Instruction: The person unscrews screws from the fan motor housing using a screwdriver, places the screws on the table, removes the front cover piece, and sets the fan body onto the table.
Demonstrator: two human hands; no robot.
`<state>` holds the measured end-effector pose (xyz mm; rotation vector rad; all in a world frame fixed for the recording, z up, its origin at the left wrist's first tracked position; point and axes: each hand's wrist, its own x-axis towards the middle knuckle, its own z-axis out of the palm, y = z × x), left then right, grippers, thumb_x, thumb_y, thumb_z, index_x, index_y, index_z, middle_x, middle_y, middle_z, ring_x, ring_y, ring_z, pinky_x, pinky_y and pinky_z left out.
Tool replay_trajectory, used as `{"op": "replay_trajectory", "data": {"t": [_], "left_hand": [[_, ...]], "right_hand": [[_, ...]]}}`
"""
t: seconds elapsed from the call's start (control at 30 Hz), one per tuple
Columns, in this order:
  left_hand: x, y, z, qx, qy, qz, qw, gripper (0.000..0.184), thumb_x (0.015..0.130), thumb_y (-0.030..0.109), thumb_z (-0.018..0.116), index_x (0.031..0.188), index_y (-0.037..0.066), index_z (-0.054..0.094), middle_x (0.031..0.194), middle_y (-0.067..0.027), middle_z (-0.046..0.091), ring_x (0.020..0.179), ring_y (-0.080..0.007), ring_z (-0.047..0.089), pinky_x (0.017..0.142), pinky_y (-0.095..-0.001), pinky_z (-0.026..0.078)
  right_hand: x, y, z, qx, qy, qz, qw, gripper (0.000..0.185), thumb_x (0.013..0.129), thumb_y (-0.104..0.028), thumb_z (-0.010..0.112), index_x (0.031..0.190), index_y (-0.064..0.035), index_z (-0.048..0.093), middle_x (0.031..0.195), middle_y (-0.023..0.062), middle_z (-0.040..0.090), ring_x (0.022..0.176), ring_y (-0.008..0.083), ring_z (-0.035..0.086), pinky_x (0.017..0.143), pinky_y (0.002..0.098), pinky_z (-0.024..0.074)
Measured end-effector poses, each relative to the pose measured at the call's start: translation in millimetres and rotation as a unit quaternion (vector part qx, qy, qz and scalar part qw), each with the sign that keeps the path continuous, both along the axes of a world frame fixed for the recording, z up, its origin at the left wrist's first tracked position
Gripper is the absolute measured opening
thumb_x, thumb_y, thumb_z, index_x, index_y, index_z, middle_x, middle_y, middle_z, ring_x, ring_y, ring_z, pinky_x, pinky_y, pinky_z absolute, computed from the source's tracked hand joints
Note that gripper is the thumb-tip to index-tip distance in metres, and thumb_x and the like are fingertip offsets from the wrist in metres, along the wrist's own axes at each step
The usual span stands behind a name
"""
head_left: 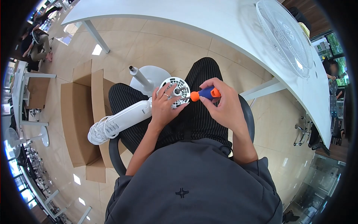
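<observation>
A white fan body with a round slotted motor housing (181,83) rests across my thighs, its long control column (128,116) pointing down to the left. My left hand (163,106) grips the housing, fingers spread over its face beside the central shaft. In my right hand (223,102) is a screwdriver (207,93) with a blue and orange handle. Its shaft points left at the right side of the housing; the exact contact of the tip is too small to tell. A white cable (101,130) is wound round the column's lower end.
An open cardboard box (76,123) stands on the floor at left. Behind my knees is a round white base with an upright pole (140,76). A white table (231,22) curves across the front and right, bearing a fan grille (285,37). People sit at far left and far right.
</observation>
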<state>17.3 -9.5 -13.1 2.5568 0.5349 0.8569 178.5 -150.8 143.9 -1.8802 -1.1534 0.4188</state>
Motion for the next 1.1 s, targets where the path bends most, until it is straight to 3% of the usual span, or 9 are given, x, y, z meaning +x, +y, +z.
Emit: {"op": "replay_trajectory", "data": {"t": [0.2, 0.47, 1.1], "left_hand": [[0, -1, 0, 0.011, 0.002, 0.011, 1.0, 0.028, 0.07, 0.036, 0.093, 0.087, 0.018, 0.081, 0.134, -0.0022, 0.069, 0.134, -0.0261, 0.057, 0.114, -0.051, 0.037], [0, -1, 0, 0.009, 0.001, 0.011, 1.0, 0.027, 0.07, 0.036, 0.093, 0.087, 0.019, 0.081, 0.134, -0.0017, 0.069, 0.134, -0.0257, 0.057, 0.115, -0.0507, 0.036], [0, -1, 0, 0.004, -0.005, 0.01, 1.0, 0.027, 0.069, 0.034, 0.093, 0.087, 0.019, 0.081, 0.134, -0.0018, 0.069, 0.134, -0.0261, 0.057, 0.114, -0.051, 0.037]], "right_hand": [[0, 1, -5, 0.021, -0.024, 0.011, 0.999, 0.027, 0.081, 0.0, 0.074, 0.107, -0.0038, 0.066, 0.09, 0.0109, 0.068, 0.061, 0.0212, 0.059, 0.058, 0.0321, 0.0476], [-1, -1, -2, -0.005, -0.016, 0.017, 1.0, 0.029, 0.081, 0.0, 0.074, 0.108, -0.0033, 0.065, 0.096, 0.0132, 0.069, 0.078, 0.029, 0.066, 0.067, 0.0338, 0.0525], [-8, 3, 6, 0.001, -0.014, 0.042, 0.999, 0.031, 0.082, -0.002, 0.075, 0.11, -0.0038, 0.062, 0.101, 0.0144, 0.068, 0.085, 0.0342, 0.067, 0.078, 0.038, 0.0544]]}}
